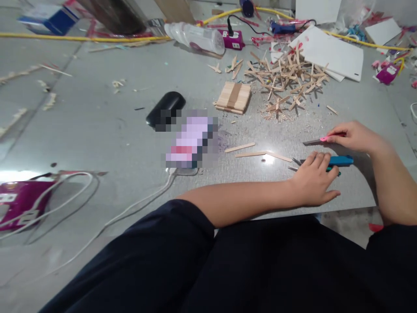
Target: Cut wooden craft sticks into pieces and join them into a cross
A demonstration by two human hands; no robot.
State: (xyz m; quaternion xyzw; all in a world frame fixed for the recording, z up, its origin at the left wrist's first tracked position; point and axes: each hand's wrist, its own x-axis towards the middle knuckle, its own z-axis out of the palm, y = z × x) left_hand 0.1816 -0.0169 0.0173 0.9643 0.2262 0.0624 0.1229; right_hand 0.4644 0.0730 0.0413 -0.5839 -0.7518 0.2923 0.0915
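Observation:
My left hand (314, 180) lies on the grey floor with its fingers resting over the teal-handled pliers (339, 161). Just beyond it, my right hand (353, 135) pinches a pink-handled cutter (321, 139) whose blade points left. Two loose wooden sticks (250, 150) lie to the left of both hands. Farther back sit a neat stack of sticks (234, 97) and a heap of glued stick crosses (286, 80).
A black case (166, 108) and a blurred phone with a white cable (130, 208) lie at centre. A magenta power strip (19, 198) is at left. White boards (329, 52), a plastic bottle (195, 37) and a yellow cord (81, 39) lie at the back.

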